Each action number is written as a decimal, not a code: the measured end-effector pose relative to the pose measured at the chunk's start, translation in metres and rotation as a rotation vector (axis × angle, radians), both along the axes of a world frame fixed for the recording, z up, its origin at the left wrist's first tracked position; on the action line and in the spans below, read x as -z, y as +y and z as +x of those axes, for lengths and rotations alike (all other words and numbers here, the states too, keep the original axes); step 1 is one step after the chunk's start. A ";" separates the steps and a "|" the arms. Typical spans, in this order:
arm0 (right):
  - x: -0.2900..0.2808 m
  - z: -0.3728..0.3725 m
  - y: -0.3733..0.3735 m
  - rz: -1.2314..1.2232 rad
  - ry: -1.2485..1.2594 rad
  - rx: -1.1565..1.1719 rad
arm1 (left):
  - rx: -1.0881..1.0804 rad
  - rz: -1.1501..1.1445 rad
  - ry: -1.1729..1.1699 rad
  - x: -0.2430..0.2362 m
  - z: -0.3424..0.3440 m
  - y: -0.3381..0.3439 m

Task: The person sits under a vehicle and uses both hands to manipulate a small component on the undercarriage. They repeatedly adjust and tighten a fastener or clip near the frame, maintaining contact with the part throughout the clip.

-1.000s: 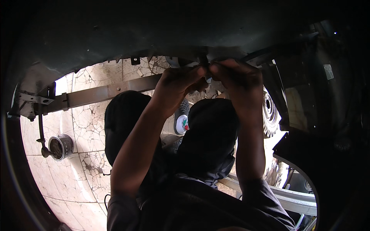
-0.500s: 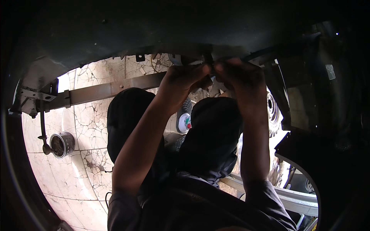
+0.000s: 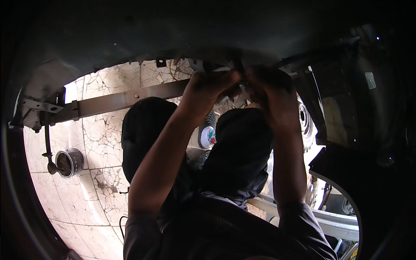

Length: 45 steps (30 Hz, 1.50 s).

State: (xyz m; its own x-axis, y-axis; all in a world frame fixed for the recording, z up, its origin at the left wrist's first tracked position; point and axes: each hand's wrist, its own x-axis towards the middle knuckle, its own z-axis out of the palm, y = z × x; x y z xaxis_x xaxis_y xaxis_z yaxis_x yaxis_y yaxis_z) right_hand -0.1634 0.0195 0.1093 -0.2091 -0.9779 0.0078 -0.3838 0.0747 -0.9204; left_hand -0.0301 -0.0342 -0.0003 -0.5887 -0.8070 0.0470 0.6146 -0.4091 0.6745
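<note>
Both my arms reach up to the lower edge of a dark curved panel (image 3: 143,39). My left hand (image 3: 210,89) has its thumb and fingers pinched together just under that edge. Close beside it, thumb towards thumb, my right hand (image 3: 272,86) is closed too, its fingers curled and in deep shadow. A dark, narrow upright part (image 3: 237,63) comes down from the panel to the spot where the fingertips meet. What the fingertips grip there is too dark and small to make out.
A long metal bar (image 3: 117,100) crosses behind my knees to a bracket (image 3: 41,105) at left. An open can (image 3: 70,162) stands on the cracked tile floor (image 3: 97,208), below a hanging rod (image 3: 47,138). A white bottle-like container (image 3: 207,138) shows between my legs; a wheel (image 3: 304,121) is at right.
My right hand has turned slightly, its fingers curling more around the spot between the hands. My left hand has shifted very little. The view has moved slightly.
</note>
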 end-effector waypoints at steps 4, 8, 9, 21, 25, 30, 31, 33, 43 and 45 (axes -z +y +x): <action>0.003 0.006 0.004 0.003 0.040 0.076 | 0.001 0.007 -0.024 0.001 0.001 -0.001; 0.000 0.005 0.000 -0.122 0.166 -0.079 | -0.024 0.003 0.009 -0.003 0.001 0.000; -0.001 0.006 0.000 -0.139 0.182 -0.093 | -0.021 0.008 -0.009 -0.002 0.001 -0.001; 0.002 0.015 0.002 -0.082 0.173 0.052 | -0.026 0.025 0.004 -0.003 0.002 0.002; -0.003 0.010 -0.001 -0.045 0.196 0.011 | -0.007 0.037 -0.018 -0.002 0.004 -0.001; -0.004 0.009 -0.003 -0.043 0.116 0.003 | 0.004 0.000 0.018 0.000 0.001 -0.003; -0.002 0.008 -0.004 -0.080 0.126 -0.047 | 0.004 -0.004 0.049 0.001 0.001 -0.003; 0.005 0.008 0.000 -0.133 0.243 -0.069 | 0.010 0.052 0.027 -0.001 0.002 0.001; 0.008 0.008 0.000 -0.120 0.243 -0.025 | 0.012 0.017 -0.005 0.002 0.003 -0.001; 0.007 0.010 0.002 -0.064 0.031 0.044 | 0.018 0.009 0.027 0.004 -0.003 0.001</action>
